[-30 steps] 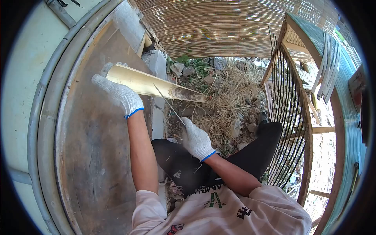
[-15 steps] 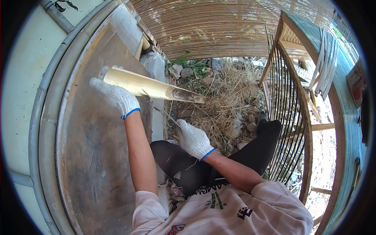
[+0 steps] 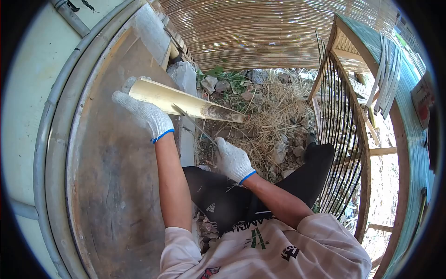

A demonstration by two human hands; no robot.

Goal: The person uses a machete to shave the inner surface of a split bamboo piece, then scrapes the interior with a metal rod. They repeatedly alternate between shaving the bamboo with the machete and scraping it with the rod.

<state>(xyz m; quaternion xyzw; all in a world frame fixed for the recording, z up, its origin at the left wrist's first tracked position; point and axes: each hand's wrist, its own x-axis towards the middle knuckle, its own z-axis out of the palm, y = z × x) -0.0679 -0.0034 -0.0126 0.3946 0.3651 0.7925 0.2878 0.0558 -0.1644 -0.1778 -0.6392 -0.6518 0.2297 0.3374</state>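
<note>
A long split bamboo piece, pale hollow side showing, slants from the upper left down to the straw-covered ground. My left hand, in a white knit glove with a blue cuff, is closed round its upper left end. Lower and to the right, my right hand, gloved the same way, is wrapped round the handle end of a thin long blade. The blade points up and left, its tip by the lower edge of the bamboo. The handle is hidden in the glove.
A brown wooden board lies at left beside grey pipes. Straw and stones cover the ground ahead, below a slatted bamboo screen. To the right stands a wooden frame with thin dark bars; pale strips hang over its top.
My left hand and the bamboo's upper end have shifted slightly right. My right hand and the blade have also moved a little right, and the blade is turned so more of its flat shows.
</note>
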